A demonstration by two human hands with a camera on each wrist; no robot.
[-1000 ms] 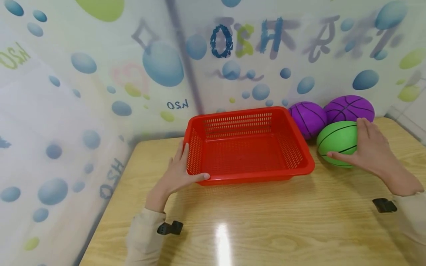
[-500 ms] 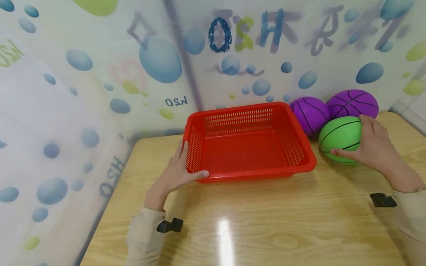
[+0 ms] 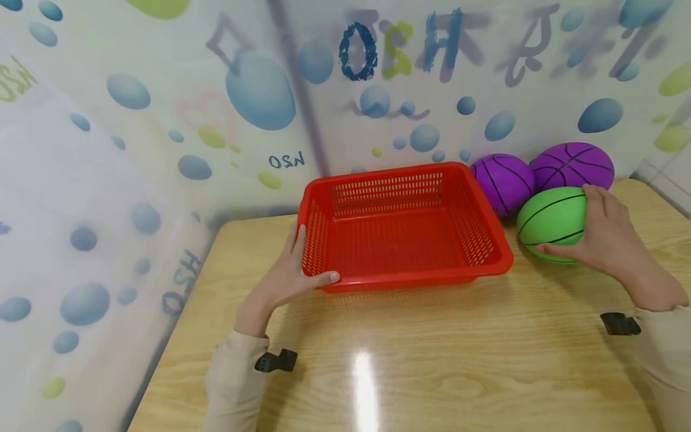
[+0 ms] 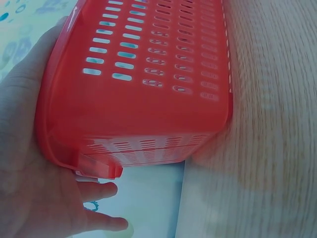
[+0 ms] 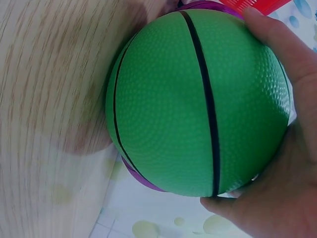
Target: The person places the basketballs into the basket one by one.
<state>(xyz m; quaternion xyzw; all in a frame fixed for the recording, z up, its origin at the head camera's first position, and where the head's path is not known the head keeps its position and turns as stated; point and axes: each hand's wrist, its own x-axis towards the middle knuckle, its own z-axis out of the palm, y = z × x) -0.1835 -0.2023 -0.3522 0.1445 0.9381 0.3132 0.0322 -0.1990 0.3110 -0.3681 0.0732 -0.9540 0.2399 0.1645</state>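
A red plastic basket (image 3: 399,279) with slotted walls sits on the wooden table in the head view. My left hand (image 3: 283,279) rests at its near left corner, thumb on the rim and fingers lying fairly straight along the left side. In the left wrist view, fingers (image 4: 101,220) extend past the basket's rim. To the right of the basket, my right hand (image 3: 612,240) holds a small green basketball (image 3: 550,222) between thumb and fingers. The right wrist view shows the green ball (image 5: 168,109) against the table, its far side hidden.
Behind the green ball, two purple basketballs, one nearer the basket (image 3: 502,183) and one farther right (image 3: 574,165), lie against the patterned wall (image 3: 345,132). The wooden table (image 3: 432,354) extends in front of the basket. Another wall stands on the left (image 3: 108,240).
My right hand has settled closer around the green ball, which stays in nearly the same place. The head view has shifted slightly. My left hand keeps its place on the basket.
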